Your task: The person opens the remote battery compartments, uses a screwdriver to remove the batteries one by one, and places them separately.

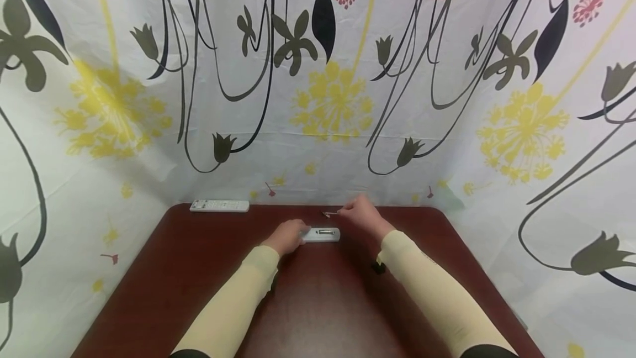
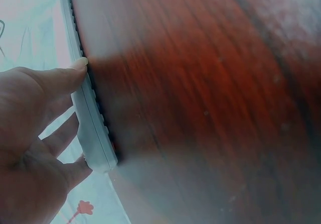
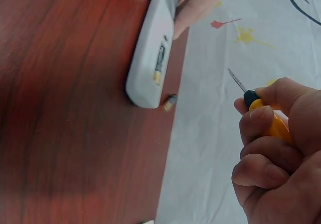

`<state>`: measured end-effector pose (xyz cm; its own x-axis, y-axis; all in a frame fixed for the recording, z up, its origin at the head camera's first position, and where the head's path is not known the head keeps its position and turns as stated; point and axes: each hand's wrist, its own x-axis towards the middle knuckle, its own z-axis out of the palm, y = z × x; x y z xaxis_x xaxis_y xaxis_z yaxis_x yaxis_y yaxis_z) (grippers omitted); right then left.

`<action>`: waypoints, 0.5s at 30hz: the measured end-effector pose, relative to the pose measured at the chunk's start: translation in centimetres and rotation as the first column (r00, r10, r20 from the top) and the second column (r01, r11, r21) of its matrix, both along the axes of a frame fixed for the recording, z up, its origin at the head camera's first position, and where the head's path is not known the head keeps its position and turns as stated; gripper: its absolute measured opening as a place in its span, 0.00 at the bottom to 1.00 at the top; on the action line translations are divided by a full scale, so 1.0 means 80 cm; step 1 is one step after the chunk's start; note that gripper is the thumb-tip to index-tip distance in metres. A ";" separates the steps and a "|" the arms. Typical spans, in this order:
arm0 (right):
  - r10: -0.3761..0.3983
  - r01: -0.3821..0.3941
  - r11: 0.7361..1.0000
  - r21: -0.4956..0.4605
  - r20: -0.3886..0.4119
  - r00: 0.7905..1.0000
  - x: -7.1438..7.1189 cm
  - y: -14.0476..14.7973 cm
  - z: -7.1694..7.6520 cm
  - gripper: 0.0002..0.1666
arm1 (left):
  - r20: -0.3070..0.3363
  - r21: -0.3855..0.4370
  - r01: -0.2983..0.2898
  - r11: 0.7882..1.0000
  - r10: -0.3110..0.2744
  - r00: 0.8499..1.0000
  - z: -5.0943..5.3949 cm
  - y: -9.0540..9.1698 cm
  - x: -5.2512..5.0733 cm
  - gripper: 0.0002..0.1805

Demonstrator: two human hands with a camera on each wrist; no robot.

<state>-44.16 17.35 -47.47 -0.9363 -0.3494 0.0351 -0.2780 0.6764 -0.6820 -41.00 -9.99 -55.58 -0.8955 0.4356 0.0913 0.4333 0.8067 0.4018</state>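
My left hand (image 1: 288,236) grips one end of a white remote control (image 1: 313,235), thumb on one long edge and fingers on the other. The remote lies face down; its buttons point at the table in the left wrist view. Its battery slot is uncovered, with a battery (image 3: 159,66) inside. A loose battery (image 3: 170,102) lies beside the remote's end. My right hand (image 3: 276,158) holds a small screwdriver (image 3: 278,126) with a yellow handle and dark collar. The screwdriver's metal tip points toward the remote but stays apart from it.
A second white remote (image 1: 220,206) lies at the table's back left edge. The dark red table (image 1: 308,303) meets a flower-patterned curtain (image 1: 318,164) at the back. A small white piece (image 3: 147,222) shows at the bottom of the right wrist view, mostly cut off.
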 end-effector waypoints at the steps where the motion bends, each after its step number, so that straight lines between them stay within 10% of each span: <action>1: -0.005 0.005 1.000 0.004 0.001 1.000 0.001 0.001 -0.002 0.31 | -0.001 0.006 0.002 1.000 -0.002 1.000 0.001 0.000 0.001 0.25; 15: 0.019 -0.019 1.000 0.012 0.012 1.000 0.012 0.011 -0.014 0.29 | 0.036 0.019 -0.045 0.999 0.045 0.998 0.008 0.004 0.009 0.25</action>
<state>-43.23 18.22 -48.61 -0.9298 -0.3675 0.0199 -0.2830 0.6794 -0.6770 -40.30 -9.69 -54.91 -0.9170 0.3932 0.0670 0.3818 0.8166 0.4329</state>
